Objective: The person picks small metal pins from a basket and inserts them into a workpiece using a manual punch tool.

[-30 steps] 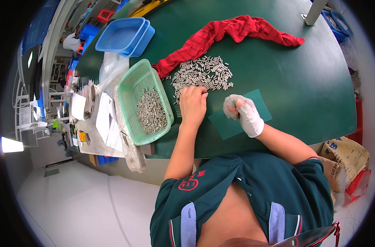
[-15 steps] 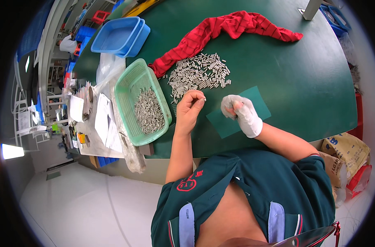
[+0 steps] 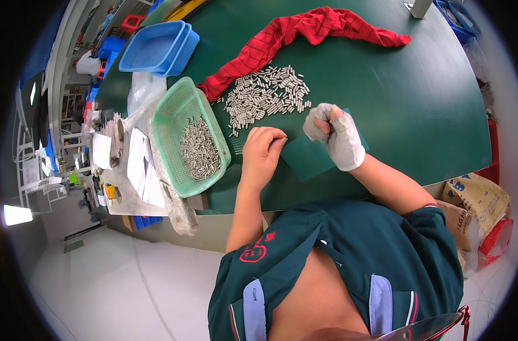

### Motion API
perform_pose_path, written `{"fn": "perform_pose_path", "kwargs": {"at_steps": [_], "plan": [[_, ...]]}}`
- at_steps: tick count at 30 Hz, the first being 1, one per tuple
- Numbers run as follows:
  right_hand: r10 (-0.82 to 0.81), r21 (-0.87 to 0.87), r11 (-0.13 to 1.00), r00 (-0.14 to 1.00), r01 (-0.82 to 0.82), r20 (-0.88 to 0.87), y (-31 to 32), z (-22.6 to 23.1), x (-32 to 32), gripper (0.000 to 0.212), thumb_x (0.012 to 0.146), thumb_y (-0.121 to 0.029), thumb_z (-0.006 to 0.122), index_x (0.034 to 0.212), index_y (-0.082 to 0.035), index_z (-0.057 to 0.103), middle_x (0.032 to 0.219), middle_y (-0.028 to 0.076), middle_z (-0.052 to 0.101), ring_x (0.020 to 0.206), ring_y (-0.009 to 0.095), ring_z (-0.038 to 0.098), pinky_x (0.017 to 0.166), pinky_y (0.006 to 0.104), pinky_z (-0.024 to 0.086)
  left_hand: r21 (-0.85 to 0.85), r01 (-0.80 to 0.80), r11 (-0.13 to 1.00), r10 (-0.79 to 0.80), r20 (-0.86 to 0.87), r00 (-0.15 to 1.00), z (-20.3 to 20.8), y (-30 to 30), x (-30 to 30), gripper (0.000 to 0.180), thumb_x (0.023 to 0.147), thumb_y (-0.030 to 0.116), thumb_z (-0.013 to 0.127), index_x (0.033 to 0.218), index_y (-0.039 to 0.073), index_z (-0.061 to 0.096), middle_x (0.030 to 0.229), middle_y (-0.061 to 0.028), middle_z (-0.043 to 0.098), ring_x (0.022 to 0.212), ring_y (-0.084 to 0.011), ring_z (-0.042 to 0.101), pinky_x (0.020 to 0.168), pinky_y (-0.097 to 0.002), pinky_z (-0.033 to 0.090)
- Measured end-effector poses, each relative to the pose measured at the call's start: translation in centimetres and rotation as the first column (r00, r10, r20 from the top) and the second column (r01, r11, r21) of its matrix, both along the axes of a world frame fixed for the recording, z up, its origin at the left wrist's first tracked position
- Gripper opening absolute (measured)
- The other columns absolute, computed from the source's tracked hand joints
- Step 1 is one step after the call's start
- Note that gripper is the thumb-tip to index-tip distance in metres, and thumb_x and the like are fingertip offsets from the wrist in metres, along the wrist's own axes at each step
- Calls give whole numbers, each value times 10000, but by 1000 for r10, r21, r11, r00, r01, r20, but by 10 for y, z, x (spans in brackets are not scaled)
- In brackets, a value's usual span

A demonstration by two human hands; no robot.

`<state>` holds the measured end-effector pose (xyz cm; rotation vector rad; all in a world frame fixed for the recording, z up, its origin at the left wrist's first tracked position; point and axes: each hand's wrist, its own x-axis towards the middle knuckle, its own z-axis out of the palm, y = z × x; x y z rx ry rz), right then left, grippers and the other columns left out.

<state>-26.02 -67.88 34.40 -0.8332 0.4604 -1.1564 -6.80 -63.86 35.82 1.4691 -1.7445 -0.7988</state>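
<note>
My bare left hand [image 3: 262,154] is closed in a pinch over the green table [image 3: 423,113], just below a loose pile of short metal pins [image 3: 267,96]. A tiny light end shows at its fingertips and looks like one such pin. To its right, my right hand [image 3: 337,136] wears a whitish glove that leaves some fingertips bare. Its fingers are curled with the thumb against them, and what they hold, if anything, is hidden. Under and beside that hand lies a flat green sheet [image 3: 304,160]. Left of my left hand stands a pale green basket [image 3: 168,122] containing many more pins [image 3: 200,149].
A crumpled red checked cloth [image 3: 282,34] curves behind the pile. Nested blue trays [image 3: 157,48] stand at the far left. White papers [image 3: 140,167] and plastic wrapping lie beside the basket. A metal post [image 3: 419,8] rises at the far right; sacks [image 3: 477,202] sit beyond the right edge.
My right hand has risen slightly away from me and tilted, baring more of the curled fingers. My left hand stays pinched, its fingers turned a little. The view has shifted slightly.
</note>
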Motion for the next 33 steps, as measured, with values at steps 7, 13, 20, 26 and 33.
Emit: {"fn": "perform_pose_path", "kwargs": {"at_steps": [7, 13, 20, 26, 33], "plan": [[-15, 50, 999, 1000, 15, 15, -2, 9, 1, 575, 966, -578, 422, 646, -105, 350, 581, -13, 295, 562, 138, 294, 581, 292, 288, -119, 249, 961, -159, 497, 853, 3, 1, -23, 101, 761, 19, 672, 857, 36, 646, 799, -92, 595, 804, -308, 552, 715, -410, 458], [-17, 79, 997, 995, 10, 95, -3, 2, -2, 465, 1021, -415, 386, 690, -89, 374, 601, -2, 325, 565, 124, 309, 568, 276, 302, -32, 172, 985, -146, 390, 909, 4, 1, -30, 145, 756, 21, 688, 892, 41, 645, 806, -90, 594, 821, -301, 550, 713, -400, 462], [11, 204, 978, 992, -37, 128, -5, 8, 1, 513, 996, -502, 388, 660, -115, 356, 571, -10, 295, 543, 136, 268, 588, 303, 287, -79, 121, 989, -79, 409, 909, -4, 8, -25, 117, 746, 24, 692, 844, 32, 630, 839, -96, 612, 822, -311, 552, 744, -405, 464], [28, 258, 964, 986, -70, 162, -6, 5, 4, 526, 982, -529, 402, 657, -117, 364, 561, -16, 290, 534, 130, 250, 588, 299, 279, -99, 131, 986, -80, 403, 912, -7, 8, -28, 105, 747, 12, 683, 829, 26, 620, 831, -96, 608, 817, -310, 548, 733, -400, 462], [43, 278, 956, 985, -90, 169, -6, 3, 5, 539, 978, -537, 415, 650, -112, 371, 557, -15, 295, 533, 130, 252, 579, 299, 273, -86, 121, 989, -77, 399, 914, -8, 10, -29, 95, 751, 4, 668, 830, 23, 620, 829, -98, 606, 821, -310, 551, 738, -400, 460]]}}
